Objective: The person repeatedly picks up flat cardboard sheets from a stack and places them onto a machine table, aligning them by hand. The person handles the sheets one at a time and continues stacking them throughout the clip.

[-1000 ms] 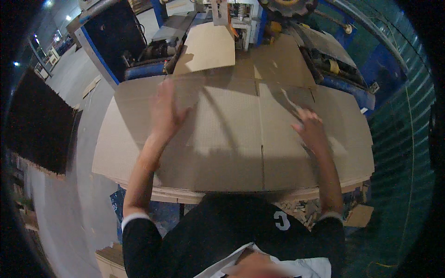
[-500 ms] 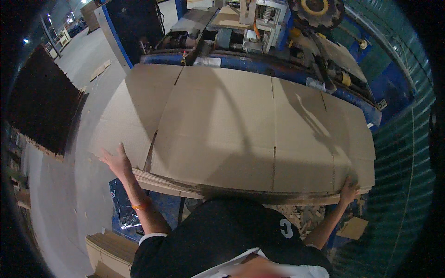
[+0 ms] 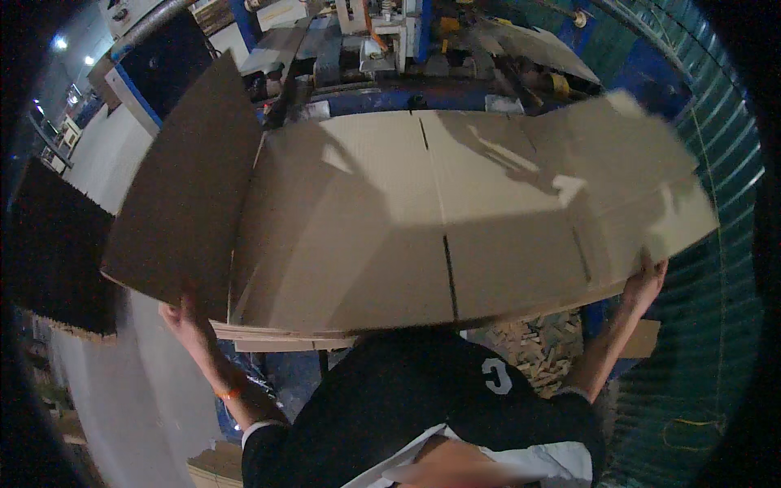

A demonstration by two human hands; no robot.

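Observation:
A wide brown cardboard box blank point(image 3: 350, 236) spans the space before me, with slots and crease lines across it. Its left panel point(image 3: 183, 195) is bent upward along a crease, darker in shade, and the right panel point(image 3: 626, 171) is also raised. My left hand point(image 3: 185, 317) is closed on the near edge of the left panel, thumb on the face. At the right end, my right hand point(image 3: 647, 281) grips the near edge, fingers partly hidden by the board. Under the near edge show the edges of more cardboard blanks point(image 3: 272, 335).
Beyond the blank stands a blue machine point(image 3: 374, 96) with rollers and a metal head. A dark cardboard stack point(image 3: 57, 244) is at far left, a green corrugated wall point(image 3: 691, 342) at right. Cardboard scraps point(image 3: 533, 350) lie below; another stack point(image 3: 213, 468) sits at lower left.
The blank's left and right ends have risen from lying flat. My left hand has gone from spread fingers to gripping the edge; my right hand has moved up and outward. The view has shifted.

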